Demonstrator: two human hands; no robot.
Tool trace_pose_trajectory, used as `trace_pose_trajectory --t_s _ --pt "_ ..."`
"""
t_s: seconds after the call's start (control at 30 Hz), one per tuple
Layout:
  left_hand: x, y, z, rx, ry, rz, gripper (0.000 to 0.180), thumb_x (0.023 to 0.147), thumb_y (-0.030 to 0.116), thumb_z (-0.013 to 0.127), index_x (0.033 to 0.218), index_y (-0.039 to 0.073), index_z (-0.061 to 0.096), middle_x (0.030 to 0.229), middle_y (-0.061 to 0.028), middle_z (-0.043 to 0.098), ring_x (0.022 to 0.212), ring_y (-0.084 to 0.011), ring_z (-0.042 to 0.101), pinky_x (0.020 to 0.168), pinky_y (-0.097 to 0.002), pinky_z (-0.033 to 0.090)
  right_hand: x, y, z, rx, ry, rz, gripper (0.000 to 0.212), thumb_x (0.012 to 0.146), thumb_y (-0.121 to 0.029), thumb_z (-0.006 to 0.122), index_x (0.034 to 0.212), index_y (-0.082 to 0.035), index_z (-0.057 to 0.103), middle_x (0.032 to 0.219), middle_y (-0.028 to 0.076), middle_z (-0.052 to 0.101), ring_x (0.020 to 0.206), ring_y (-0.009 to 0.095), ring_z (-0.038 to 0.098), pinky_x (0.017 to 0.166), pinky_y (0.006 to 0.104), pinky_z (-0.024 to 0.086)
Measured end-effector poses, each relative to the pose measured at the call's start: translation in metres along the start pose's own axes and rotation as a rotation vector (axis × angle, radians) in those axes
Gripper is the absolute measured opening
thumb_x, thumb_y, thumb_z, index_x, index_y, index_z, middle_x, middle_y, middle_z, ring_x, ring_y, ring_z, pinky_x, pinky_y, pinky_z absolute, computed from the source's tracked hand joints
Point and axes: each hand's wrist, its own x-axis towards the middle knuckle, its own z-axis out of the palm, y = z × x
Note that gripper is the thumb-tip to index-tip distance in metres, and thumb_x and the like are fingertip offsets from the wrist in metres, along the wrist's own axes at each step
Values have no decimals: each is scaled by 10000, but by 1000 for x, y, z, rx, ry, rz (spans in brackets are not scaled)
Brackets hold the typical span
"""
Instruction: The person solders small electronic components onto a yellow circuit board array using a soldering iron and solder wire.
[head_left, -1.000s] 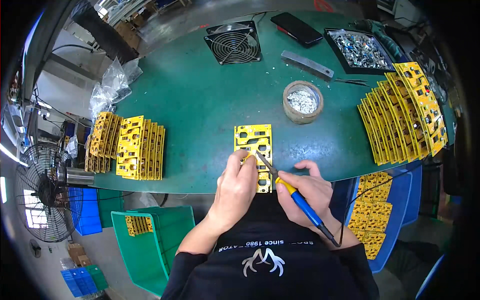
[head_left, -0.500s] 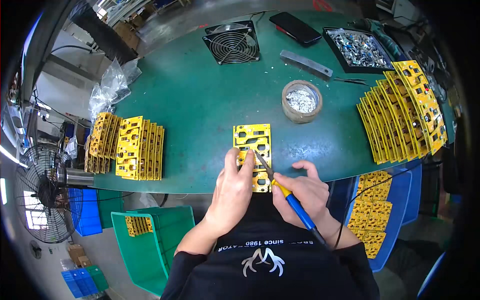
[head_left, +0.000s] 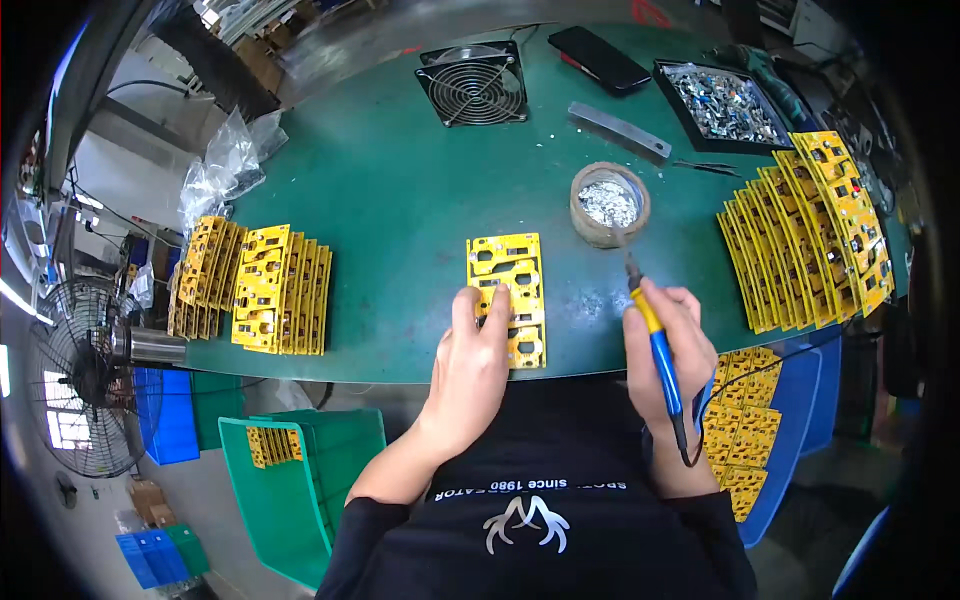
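A yellow circuit board panel (head_left: 520, 245) lies flat near the front edge of the green table. My left hand (head_left: 470, 365) is on its left side, fingertips closed around part of it; what lies beneath them is hidden. In my right hand (head_left: 675, 350) is a soldering iron (head_left: 661, 365) with a blue and yellow handle, gripped like a pen. Its tip points up at the near rim of a round brown pot (head_left: 590, 228), which contains silvery scraps. A cord runs from the iron's lower end past my right wrist.
Yellow boards stand in rows at left (head_left: 262, 290) and right (head_left: 790, 240). Toward the back are a fan (head_left: 478, 92), a phone (head_left: 600, 60), a grey bar (head_left: 620, 130), tweezers (head_left: 708, 166) and a black parts tray (head_left: 690, 122). Green (head_left: 280, 500) and blue (head_left: 785, 450) bins flank me.
My right hand has moved the soldering iron off the board, rightward to the pot's near rim. My left hand stays on the board. The whole view has shifted slightly.
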Motion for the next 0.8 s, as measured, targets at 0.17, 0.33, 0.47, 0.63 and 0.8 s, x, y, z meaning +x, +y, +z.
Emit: trace_pose_trajectory --t_s 0.17,0.33,0.47,0.63,0.8 --pt "20 -8 9 64 118 -83 300 975 17 688 1271 -27 663 1180 -224 612 814 -395 739 663 -457 625 3 10 8 -90 14 69 348 838 8 823 1176 49 755 882 139 765 747 255 723 895 396 538" --pt "16 -4 -4 -20 301 -39 160 981 5 705 1134 -32 674 1127 -183 626 790 -339 699 637 -430 571 -4 -2 2 34 -6 42 298 824 25 806 1119 47 763 857 129 765 711 235 716 885 407 536" --pt "-7 -3 -15 -66 285 63 158 973 -1 709 1123 -35 673 1092 -166 629 776 -354 706 598 -438 585 -17 -11 2 197 -63 -47 265 777 28 797 1040 16 770 777 84 752 611 189 683 882 438 539" --pt "-29 6 -13 -74 209 17 159 940 -7 745 1097 5 721 1014 -115 661 729 -300 709 592 -407 572 -21 -26 3 272 -174 -64 254 741 8 788 995 0 779 721 50 733 561 169 662 863 427 541" --pt "-33 7 -5 -23 240 54 223 907 -25 774 1123 13 733 1043 -102 663 717 -260 694 546 -370 540 -24 -31 8 300 -190 -59 216 729 2 765 943 23 779 679 74 706 518 190 627 875 456 546"
